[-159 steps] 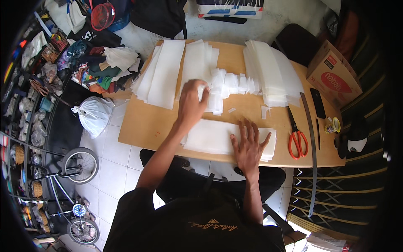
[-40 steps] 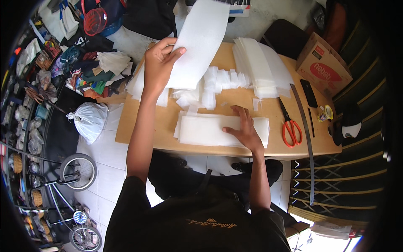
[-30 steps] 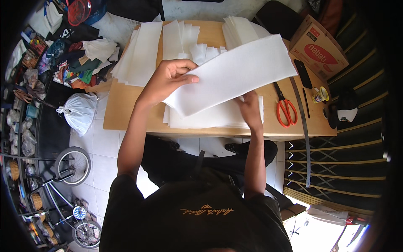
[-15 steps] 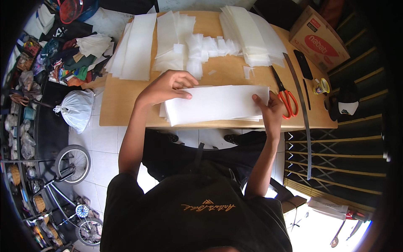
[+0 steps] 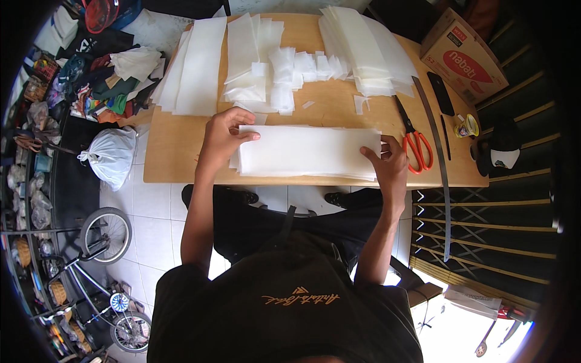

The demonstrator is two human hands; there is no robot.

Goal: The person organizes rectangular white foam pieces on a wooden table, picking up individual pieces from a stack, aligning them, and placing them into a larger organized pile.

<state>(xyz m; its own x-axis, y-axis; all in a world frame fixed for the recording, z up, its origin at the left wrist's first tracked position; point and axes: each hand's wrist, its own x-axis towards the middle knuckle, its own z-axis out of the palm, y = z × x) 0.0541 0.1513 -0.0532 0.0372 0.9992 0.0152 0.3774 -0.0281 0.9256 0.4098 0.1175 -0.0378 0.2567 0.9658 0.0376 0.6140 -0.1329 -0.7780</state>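
Observation:
White rectangular sheets (image 5: 310,152) lie stacked lengthwise along the table's near edge, their edges slightly uneven. My left hand (image 5: 225,138) grips the left end of the stack, thumb on the upper left corner and fingers curled behind it. At the opposite end, my right hand (image 5: 392,162) pinches the sheets, its thumb on top and its fingers at the right edge. Just beyond my right hand rest orange-handled scissors (image 5: 416,151), blades pointing away from me.
Across the table (image 5: 175,145) lie long pale strips (image 5: 203,66), another pile (image 5: 363,57) and small offcuts (image 5: 305,65). On the right are a metal ruler (image 5: 440,157), a black phone-like object (image 5: 440,92), a yellow tub (image 5: 466,126), a cap (image 5: 503,150) and a cardboard box (image 5: 465,57).
The top sheet has settled level over the stack. My left hand has moved slightly left and down, its fingers more curled; my right hand has shifted a little lower.

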